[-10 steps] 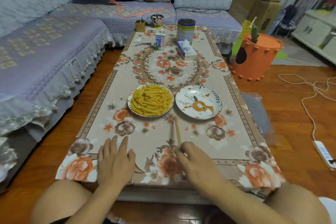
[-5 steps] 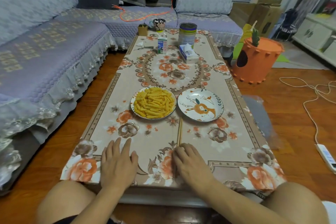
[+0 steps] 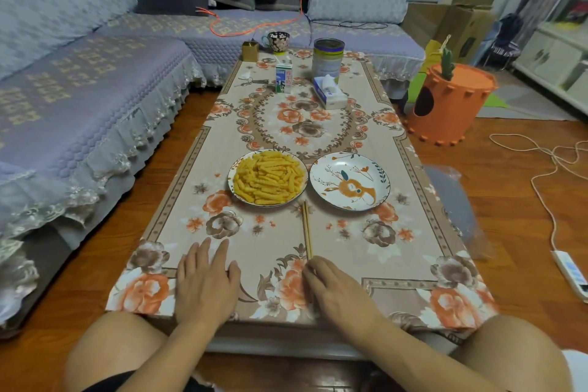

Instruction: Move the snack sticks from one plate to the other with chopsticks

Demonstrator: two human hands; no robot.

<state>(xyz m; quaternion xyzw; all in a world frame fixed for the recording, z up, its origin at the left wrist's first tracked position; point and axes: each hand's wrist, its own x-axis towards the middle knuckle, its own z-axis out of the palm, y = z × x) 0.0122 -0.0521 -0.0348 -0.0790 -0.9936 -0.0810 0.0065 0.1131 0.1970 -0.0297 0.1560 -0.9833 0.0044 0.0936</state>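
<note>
Hands at the near table edge, chopsticks under the right fingertips.

From the head view: the left hand (image 3: 206, 282) lies flat on the cloth (image 3: 397, 248), fingers straight and slightly spread, holding nothing. The right hand (image 3: 337, 291) rests palm down with its fingertips over the near end of the chopsticks (image 3: 306, 229); I cannot tell whether it pinches them or only touches. The chopsticks lie side by side on the cloth, running from that hand toward the gap between the two plates. The sticks (image 3: 268, 181) are heaped on the left plate (image 3: 232, 183), well beyond both hands. The right plate (image 3: 350, 181), just beside it, shows only its painted deer.
</note>
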